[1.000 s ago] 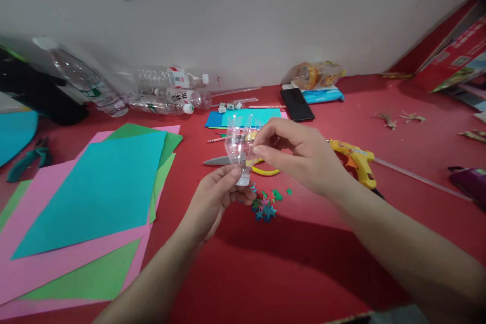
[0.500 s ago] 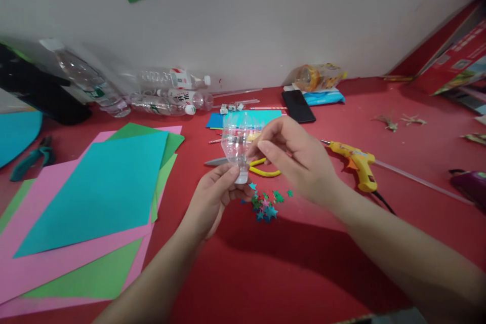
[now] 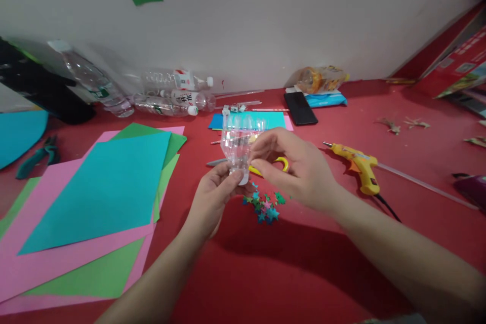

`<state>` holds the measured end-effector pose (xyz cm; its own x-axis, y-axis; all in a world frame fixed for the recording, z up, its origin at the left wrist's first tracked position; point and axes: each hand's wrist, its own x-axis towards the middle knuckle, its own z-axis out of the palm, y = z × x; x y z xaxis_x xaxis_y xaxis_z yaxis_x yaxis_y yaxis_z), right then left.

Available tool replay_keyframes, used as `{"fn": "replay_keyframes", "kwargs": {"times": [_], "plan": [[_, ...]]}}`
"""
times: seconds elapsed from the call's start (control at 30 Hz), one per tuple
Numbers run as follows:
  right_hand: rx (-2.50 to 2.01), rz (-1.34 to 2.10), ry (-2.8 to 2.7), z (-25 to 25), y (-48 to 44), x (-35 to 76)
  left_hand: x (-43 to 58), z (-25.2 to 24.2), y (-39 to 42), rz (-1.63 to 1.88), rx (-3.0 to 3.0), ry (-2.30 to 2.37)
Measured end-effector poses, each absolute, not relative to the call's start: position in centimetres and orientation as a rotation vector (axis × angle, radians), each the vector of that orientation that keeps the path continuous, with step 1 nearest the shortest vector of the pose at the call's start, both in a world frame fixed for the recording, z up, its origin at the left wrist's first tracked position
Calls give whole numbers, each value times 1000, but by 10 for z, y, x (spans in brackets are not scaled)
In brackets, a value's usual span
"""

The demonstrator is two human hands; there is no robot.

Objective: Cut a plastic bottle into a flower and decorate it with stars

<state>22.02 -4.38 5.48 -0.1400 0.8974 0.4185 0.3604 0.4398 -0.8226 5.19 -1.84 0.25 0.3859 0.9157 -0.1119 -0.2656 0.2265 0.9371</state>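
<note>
My left hand (image 3: 214,195) is closed around the capped neck of a clear cut-off bottle top (image 3: 236,144), held cap down with its wide, cut end upward. The cut edge looks split into strips. My right hand (image 3: 294,169) pinches at the right side of the bottle top; the exact spot between its fingertips is partly hidden. Beneath and behind lie scissors with yellow handles (image 3: 281,163), partly covered by my hands. Small colored paper stars (image 3: 269,207) lie in a pile on the red table just under the bottle top.
Blue, pink and green paper sheets (image 3: 102,187) cover the left side, near pliers (image 3: 38,157). Plastic bottles (image 3: 167,104) lie along the wall. A black phone (image 3: 300,108) rests at the back. To the right are a yellow glue gun (image 3: 357,164) and its cord.
My right hand has shifted slightly lower along the bottle top's side. The bottle top has tilted a little, its cut end more toward me. The camera view has shifted slightly.
</note>
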Motion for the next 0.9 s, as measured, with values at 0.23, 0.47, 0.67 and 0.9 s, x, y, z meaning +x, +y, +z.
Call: {"fn": "replay_keyframes", "kwargs": {"times": [0.23,0.47,0.67,0.9], "plan": [[-1108,840,-1613,60,-44,216,52,2,-18,1005,1035,803],[-1109,794,-1605,58,-46,216,47,-1,-15,1134,1205,830],[-1035,660,-1714,57,-45,214,44,-8,-12,1206,1247,744],[-990,406,-1859,55,-44,214,42,-9,-12,1239,1259,687]]}}
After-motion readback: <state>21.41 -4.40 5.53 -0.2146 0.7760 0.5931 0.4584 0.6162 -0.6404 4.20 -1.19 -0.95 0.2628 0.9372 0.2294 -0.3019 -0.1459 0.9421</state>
